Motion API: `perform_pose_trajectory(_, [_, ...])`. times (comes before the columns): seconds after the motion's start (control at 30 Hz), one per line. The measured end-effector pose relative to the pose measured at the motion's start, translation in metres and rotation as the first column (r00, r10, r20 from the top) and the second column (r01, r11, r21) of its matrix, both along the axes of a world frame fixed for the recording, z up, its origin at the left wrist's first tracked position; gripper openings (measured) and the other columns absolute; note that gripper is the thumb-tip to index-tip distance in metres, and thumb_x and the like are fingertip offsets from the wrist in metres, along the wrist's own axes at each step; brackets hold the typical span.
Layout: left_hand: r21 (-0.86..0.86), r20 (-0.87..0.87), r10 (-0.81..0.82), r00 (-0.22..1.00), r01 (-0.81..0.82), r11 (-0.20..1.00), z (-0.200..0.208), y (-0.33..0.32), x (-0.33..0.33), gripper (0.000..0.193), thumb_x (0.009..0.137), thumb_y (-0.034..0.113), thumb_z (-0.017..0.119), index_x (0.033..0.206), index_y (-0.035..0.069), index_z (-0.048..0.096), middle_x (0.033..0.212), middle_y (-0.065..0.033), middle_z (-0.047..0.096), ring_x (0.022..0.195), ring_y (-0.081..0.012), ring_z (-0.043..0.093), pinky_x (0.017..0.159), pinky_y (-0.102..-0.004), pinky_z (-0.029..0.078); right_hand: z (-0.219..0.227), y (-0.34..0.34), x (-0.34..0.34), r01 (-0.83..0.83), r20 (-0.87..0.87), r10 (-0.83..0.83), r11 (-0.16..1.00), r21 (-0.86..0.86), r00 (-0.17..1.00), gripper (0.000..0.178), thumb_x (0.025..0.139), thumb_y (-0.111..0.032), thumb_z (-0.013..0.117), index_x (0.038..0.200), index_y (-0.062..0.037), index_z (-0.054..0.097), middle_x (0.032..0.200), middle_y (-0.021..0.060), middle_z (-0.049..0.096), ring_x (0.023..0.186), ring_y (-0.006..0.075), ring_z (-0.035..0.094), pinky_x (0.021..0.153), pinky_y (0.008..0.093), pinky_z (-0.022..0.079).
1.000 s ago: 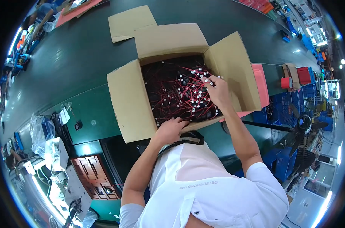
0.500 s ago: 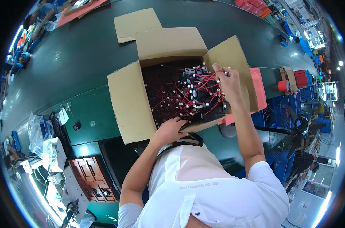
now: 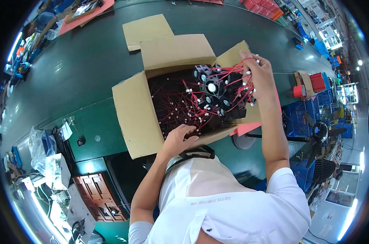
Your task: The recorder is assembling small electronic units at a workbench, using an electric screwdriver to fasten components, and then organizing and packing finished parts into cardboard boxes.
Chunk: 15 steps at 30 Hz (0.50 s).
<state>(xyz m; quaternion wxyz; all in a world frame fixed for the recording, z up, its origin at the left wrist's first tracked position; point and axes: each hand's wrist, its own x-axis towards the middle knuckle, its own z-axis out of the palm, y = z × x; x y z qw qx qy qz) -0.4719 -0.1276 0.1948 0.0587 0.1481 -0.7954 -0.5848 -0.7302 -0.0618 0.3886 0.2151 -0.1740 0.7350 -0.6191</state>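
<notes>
An open cardboard box (image 3: 135, 118) stands in front of me with its flaps folded out. Inside lie many thin red wires with white connectors (image 3: 178, 107) over dark contents. My right hand (image 3: 261, 77) is closed round a bundle of red wires (image 3: 233, 70) at the box's right side. From those wires hangs a cluster of small black cooling fans (image 3: 212, 87), raised at the right part of the box. My left hand (image 3: 179, 140) rests at the near rim with its fingers apart, reaching slightly inside and holding nothing.
A loose cardboard piece (image 3: 148, 30) lies behind the box on the green table (image 3: 91, 61). Pink-red sheets (image 3: 248, 128) show beside its right side. A black standing fan (image 3: 319, 130) is at right. Farther left sit a brown tray (image 3: 97, 191) and a clear plastic bag (image 3: 40, 152).
My right hand has moved up and right with the wires, pulling the fan cluster higher out of the box. My left hand stays at the near rim, its fingers more spread.
</notes>
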Motion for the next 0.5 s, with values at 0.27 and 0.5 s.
perform_pose_trajectory(0.27, [0.155,-0.048,0.181,0.982,-0.171,0.973,0.001,-0.008,-0.001,0.027,0.091,0.009,0.068,0.115,-0.001,0.066,0.103,-0.0121,0.067,0.094,-0.0194,0.066,0.083,-0.0312,0.053,0.071,-0.015,0.000,-0.081,-0.071,0.074,0.992,-0.096,0.995,0.020,0.093,-0.012,0.062,0.111,-0.0014,0.064,0.061,-0.0056,0.041,0.044,0.0032,0.038,0.039,0.0210,0.032])
perform_pose_trajectory(0.5, [0.315,-0.038,0.305,0.952,-0.278,0.907,-0.003,-0.013,-0.001,0.025,0.095,0.008,0.064,0.118,0.000,0.065,0.107,-0.0080,0.069,0.101,-0.0163,0.065,0.088,-0.0298,0.052,0.114,-0.028,-0.018,-0.216,-0.179,0.191,0.968,-0.131,0.965,0.037,0.091,-0.013,0.061,0.125,0.0015,0.062,0.067,-0.0050,0.043,0.050,0.0045,0.042,0.042,0.0226,0.033])
